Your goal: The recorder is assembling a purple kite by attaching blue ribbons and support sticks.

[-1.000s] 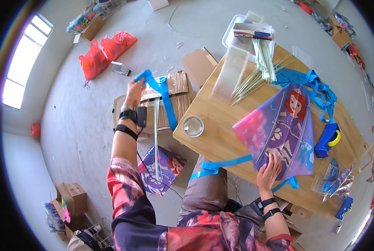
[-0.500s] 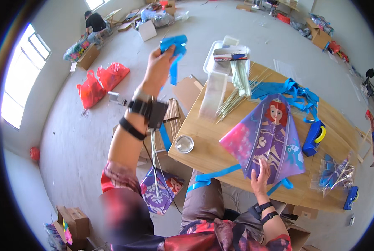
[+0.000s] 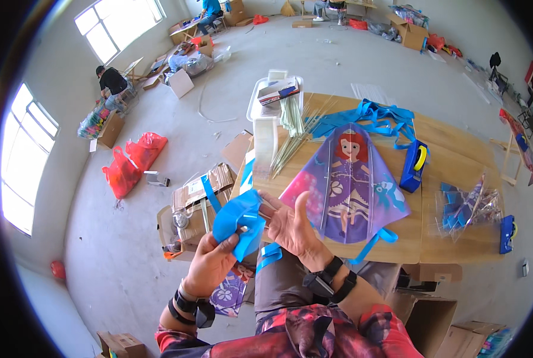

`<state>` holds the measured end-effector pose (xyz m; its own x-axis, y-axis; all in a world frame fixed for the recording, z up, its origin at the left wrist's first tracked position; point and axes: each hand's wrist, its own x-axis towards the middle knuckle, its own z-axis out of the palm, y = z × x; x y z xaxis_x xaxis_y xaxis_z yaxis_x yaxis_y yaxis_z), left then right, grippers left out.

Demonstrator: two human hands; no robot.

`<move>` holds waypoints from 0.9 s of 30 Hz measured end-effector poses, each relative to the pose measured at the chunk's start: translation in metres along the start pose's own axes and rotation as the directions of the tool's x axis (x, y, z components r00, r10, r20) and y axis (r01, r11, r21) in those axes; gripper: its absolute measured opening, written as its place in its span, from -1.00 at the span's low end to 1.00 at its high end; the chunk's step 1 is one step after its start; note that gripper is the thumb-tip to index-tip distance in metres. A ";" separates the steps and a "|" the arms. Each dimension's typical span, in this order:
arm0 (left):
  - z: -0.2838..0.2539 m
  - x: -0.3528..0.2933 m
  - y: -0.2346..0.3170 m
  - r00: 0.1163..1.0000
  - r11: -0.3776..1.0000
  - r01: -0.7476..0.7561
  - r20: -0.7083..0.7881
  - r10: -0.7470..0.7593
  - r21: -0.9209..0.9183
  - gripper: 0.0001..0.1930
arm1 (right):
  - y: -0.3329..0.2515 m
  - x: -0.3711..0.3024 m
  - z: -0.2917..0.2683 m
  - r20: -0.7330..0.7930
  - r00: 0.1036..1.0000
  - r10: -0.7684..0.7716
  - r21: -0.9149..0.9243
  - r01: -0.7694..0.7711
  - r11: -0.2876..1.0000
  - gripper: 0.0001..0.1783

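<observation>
A wooden surface (image 3: 466,158) stood on a grey floor (image 3: 123,256), a purple kite (image 3: 350,182) lying on it. Near the surface's left end, the left hand (image 3: 211,262) pinched a folded blue ribbon (image 3: 233,224) between thumb and fingers. The right hand (image 3: 299,235) held its thumb wide of its fingers, their tips at the ribbon's edge; contact could not be told. Beyond the kite lay tangled blue strips (image 3: 368,113); a tape dispenser (image 3: 408,170) stood just right of it.

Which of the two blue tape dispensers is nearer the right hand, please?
The tape dispenser close beside the kite; the other dispenser is farther right, past the plastic packets.
</observation>
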<state>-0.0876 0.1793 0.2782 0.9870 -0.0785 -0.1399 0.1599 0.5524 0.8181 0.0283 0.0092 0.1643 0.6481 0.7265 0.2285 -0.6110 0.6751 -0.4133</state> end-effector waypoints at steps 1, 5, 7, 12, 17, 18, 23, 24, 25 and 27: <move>0.000 -0.003 -0.002 1.000 1.000 0.002 -0.002 -0.002 0.008 -0.70 | 0.004 -0.002 -0.005 -0.008 0.998 0.060 0.122 -0.058 0.991 0.36; -0.005 -0.007 -0.008 0.995 0.998 -0.030 -0.090 0.035 0.059 -0.69 | 0.016 -0.025 0.020 -0.306 0.952 0.014 0.035 -0.003 0.999 0.20; 0.001 0.004 -0.007 0.991 0.996 -0.065 -0.114 0.072 0.066 -0.70 | 0.016 -0.045 0.016 -0.270 0.961 -0.053 0.018 0.060 0.998 0.08; 0.019 0.029 -0.001 0.997 0.986 -0.056 -0.050 0.064 0.155 -0.69 | 0.004 -0.105 0.004 -0.056 0.998 -0.021 -0.230 0.008 0.973 0.02; 0.033 0.052 -0.014 0.992 0.979 -0.028 0.128 0.002 0.202 -0.71 | 0.014 -0.113 0.023 0.198 0.947 0.252 -0.318 -0.181 0.930 0.01; 0.035 0.051 -0.018 0.994 0.983 -0.022 0.113 0.001 0.183 -0.71 | 0.020 -0.110 0.027 0.165 0.969 0.185 -0.303 -0.129 0.944 -0.03; 0.041 0.031 -0.014 1.000 0.985 -0.015 0.005 0.014 0.173 -0.70 | 0.005 -0.103 0.048 0.064 0.998 -0.018 -0.518 0.049 0.854 -0.42; 0.039 0.028 -0.012 1.000 0.984 -0.022 0.018 0.019 0.177 -0.68 | 0.004 -0.111 0.062 -0.046 0.985 -0.167 -0.529 0.118 0.840 -0.67; 0.039 0.025 -0.010 1.000 0.982 -0.019 0.012 0.017 0.187 -0.68 | -0.003 -0.116 0.072 -0.043 0.985 -0.168 -0.519 0.122 0.846 -0.67; 0.041 0.016 -0.006 1.000 0.984 -0.027 0.016 0.025 0.178 -0.67 | -0.023 -0.119 0.087 0.147 0.808 -0.570 -0.960 0.255 0.114 -0.76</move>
<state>-0.0722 0.1407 0.2940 0.9908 -0.0781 -0.1107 0.1328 0.3981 0.9077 -0.0746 -0.0818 0.2236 0.8056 0.2213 0.5495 0.5316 0.1393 -0.8355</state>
